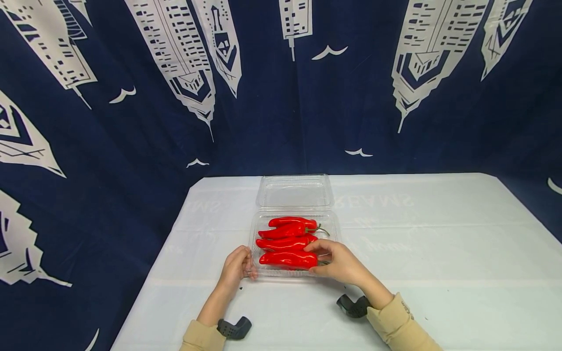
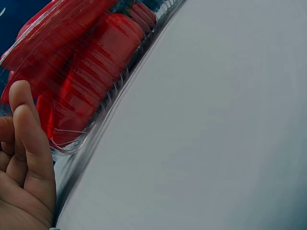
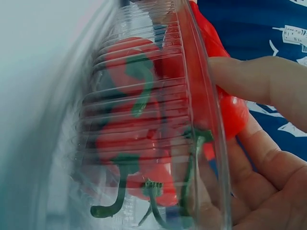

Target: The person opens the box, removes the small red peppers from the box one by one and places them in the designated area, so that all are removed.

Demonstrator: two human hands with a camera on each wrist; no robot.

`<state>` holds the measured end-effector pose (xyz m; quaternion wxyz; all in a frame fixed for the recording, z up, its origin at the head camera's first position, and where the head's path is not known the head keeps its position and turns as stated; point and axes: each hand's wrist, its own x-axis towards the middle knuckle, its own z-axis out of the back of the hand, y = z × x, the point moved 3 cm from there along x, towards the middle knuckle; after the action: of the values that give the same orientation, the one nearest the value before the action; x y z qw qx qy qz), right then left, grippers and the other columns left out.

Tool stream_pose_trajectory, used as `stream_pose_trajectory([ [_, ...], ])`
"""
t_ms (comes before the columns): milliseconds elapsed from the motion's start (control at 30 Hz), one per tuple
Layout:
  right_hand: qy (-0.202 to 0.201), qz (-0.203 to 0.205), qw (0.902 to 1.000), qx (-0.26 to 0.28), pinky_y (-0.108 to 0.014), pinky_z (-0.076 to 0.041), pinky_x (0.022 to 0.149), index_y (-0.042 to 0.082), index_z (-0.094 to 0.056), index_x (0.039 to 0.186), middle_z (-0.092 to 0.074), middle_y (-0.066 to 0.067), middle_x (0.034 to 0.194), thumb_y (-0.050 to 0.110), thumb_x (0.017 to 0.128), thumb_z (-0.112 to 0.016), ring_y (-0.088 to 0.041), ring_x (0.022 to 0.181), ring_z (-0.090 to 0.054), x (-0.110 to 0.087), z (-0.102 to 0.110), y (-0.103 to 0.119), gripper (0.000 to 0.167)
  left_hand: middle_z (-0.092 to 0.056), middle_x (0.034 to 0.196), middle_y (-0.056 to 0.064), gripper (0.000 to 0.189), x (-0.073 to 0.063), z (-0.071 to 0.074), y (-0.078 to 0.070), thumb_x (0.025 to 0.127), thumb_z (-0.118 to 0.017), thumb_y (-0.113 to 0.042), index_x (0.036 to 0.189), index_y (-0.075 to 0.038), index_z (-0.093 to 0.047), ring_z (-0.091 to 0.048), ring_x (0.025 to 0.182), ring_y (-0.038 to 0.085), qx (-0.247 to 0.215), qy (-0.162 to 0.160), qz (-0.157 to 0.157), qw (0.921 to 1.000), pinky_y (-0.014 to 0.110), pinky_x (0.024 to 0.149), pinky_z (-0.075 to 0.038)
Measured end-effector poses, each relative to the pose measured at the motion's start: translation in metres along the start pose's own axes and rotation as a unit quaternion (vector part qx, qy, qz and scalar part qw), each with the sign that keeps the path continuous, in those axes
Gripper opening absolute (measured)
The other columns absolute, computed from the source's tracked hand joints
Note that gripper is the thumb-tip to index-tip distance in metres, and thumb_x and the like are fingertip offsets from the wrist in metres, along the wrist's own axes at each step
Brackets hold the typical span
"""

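A clear plastic clamshell container lies with its lid folded back. In its base several red peppers are stacked side by side, their green stems at the right end. My right hand reaches over the right rim and grips the nearest red pepper at its stem end, thumb on the near side and fingers behind. At the left near corner, my left hand holds the container's side with bent fingers; the left wrist view shows the fingers against the ribbed wall.
The container stands on a white-covered table with faint lettering. Behind and to the left hangs a dark blue cloth printed with white buildings and birds. Black wrist-worn devices sit at both tan sleeves.
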<state>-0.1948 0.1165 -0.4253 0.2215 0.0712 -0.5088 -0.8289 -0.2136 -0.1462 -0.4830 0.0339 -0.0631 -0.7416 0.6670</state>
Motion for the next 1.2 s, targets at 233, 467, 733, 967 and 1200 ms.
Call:
stream_pose_trajectory([
  [233,-0.003,0.013,0.9995,0.028,-0.037,-0.052,0.083,0.0,-0.061,0.109,-0.059,-0.013,0.111,0.002,0.074,-0.075,-0.03,0.097,-0.06,0.0,0.001,-0.001,0.038,-0.037,0.057,0.004,0.021,-0.001,-0.001,-0.001,0.097,-0.034,-0.009,0.078,-0.004,-0.04,-0.052,0.047,0.014,-0.001,-0.006,0.003,1.0,0.027,0.049,-0.051],
  [467,-0.009,0.02,0.9978,0.063,-0.038,-0.051,0.086,0.0,-0.06,0.11,-0.06,-0.013,0.109,0.003,0.075,-0.074,-0.03,0.098,-0.059,0.0,0.005,0.0,0.038,-0.036,0.057,0.003,0.022,0.0,0.0,0.0,0.097,-0.033,-0.009,0.077,-0.005,-0.041,-0.051,0.047,0.013,0.0,-0.008,0.003,1.0,0.027,0.049,-0.051],
  [733,-0.02,0.023,0.997,0.07,-0.032,-0.053,0.081,0.003,-0.061,0.11,-0.061,-0.011,0.108,0.005,0.077,-0.073,-0.029,0.099,-0.058,-0.001,0.014,0.001,0.035,-0.037,0.056,0.0,0.021,0.0,0.0,0.0,0.097,-0.034,-0.01,0.077,-0.006,-0.04,-0.052,0.047,0.012,-0.003,0.006,-0.005,1.0,0.026,0.05,-0.05],
  [967,-0.027,0.013,0.995,0.095,-0.028,-0.053,0.078,0.001,-0.06,0.111,-0.06,-0.014,0.109,0.005,0.078,-0.072,-0.028,0.099,-0.059,-0.004,0.022,0.006,0.036,-0.037,0.056,0.001,0.022,0.0,0.0,0.0,0.098,-0.033,-0.009,0.077,-0.005,-0.04,-0.052,0.047,0.013,-0.002,-0.001,0.0,1.0,0.026,0.049,-0.05],
  [1200,-0.042,0.012,0.9938,0.102,-0.029,-0.053,0.078,0.002,-0.059,0.111,-0.06,-0.013,0.111,0.005,0.078,-0.073,-0.03,0.101,-0.06,-0.007,0.033,0.009,0.036,-0.037,0.056,0.003,0.022,0.0,0.0,0.0,0.098,-0.034,-0.009,0.078,-0.005,-0.041,-0.052,0.047,0.015,0.0,-0.007,0.003,1.0,0.026,0.049,-0.05],
])
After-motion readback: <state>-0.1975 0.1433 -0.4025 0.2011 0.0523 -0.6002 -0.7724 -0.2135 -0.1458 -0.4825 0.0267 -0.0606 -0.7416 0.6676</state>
